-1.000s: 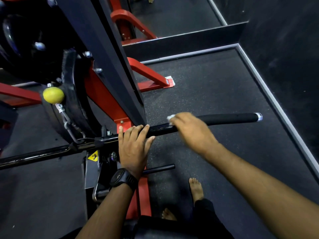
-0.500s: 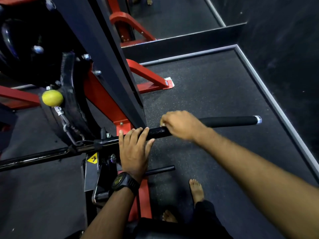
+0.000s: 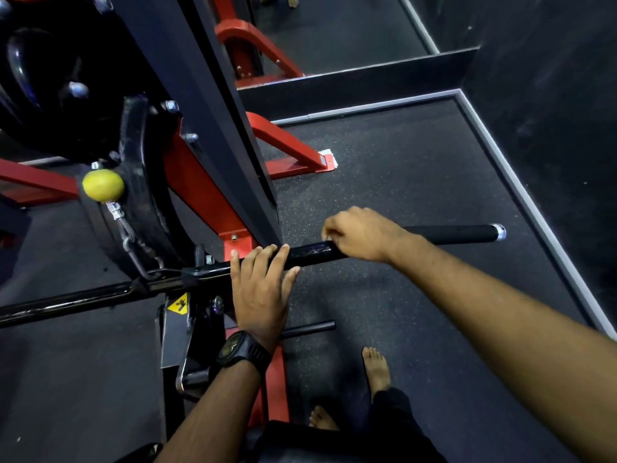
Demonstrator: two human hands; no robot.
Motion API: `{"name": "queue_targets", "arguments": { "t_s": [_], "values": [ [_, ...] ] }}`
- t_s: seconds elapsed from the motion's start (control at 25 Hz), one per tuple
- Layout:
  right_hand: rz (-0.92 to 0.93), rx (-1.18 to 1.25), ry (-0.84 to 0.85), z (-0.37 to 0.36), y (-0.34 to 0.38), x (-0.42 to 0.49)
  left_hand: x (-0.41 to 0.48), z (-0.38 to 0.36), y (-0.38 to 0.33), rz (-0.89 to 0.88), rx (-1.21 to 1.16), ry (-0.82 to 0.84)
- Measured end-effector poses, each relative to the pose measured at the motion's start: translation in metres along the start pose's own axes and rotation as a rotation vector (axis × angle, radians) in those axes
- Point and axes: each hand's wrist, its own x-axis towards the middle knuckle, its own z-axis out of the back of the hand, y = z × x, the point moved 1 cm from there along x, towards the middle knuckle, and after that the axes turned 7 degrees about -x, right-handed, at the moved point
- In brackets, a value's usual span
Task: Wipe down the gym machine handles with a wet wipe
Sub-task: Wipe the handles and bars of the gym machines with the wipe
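While the left grip (image 3: pixel 263 289) lies flat-fingered across the handle (image 3: pixel 450 233), steadying it, the right grip (image 3: pixel 360 235) curls round that same bar, with the wet wipe presumably hidden beneath it. Firm, twisting strokes out to the far end would cover every side.

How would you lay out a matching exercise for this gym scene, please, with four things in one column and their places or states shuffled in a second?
Things
1. left hand
2. right hand
3. yellow ball
4. silver end cap

Places or states
A. at the far right tip of the handle
B. fingers laid flat over the handle, beside the red frame
C. curled over the handle, right of the other hand
D. on the end of a cable, left of the black upright

Pairs: 1-B, 2-C, 3-D, 4-A
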Motion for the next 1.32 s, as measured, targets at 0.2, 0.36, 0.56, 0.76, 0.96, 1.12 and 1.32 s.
{"name": "queue_targets", "arguments": {
  "t_s": [0.2,0.36,0.56,0.76,0.96,1.12,1.32],
  "values": [
    [0.026,-0.046,-0.268,-0.020,-0.002,-0.027,0.000,0.000,0.002,-0.009,-0.013,0.002],
    [-0.041,0.262,-0.817,-0.079,0.023,-0.065,0.002,-0.001,0.003,-0.012,-0.031,0.010],
    [-0.774,1.911,-1.059,-0.110,0.078,-0.033,0.005,-0.002,0.007,-0.025,-0.068,0.002],
    [-0.769,2.082,-0.902,-0.112,0.109,-0.016,0.008,-0.001,0.009,-0.050,-0.083,-0.006],
    [-0.658,2.353,-0.746,-0.101,0.114,-0.017,0.006,0.002,0.010,-0.054,-0.112,0.002],
    [-0.704,2.396,-0.654,-0.104,0.121,-0.020,0.006,0.003,0.010,-0.061,-0.108,0.013],
    [-0.785,2.411,-0.836,-0.095,0.097,-0.027,0.009,0.006,0.009,-0.051,-0.129,0.024]
  ]
}}
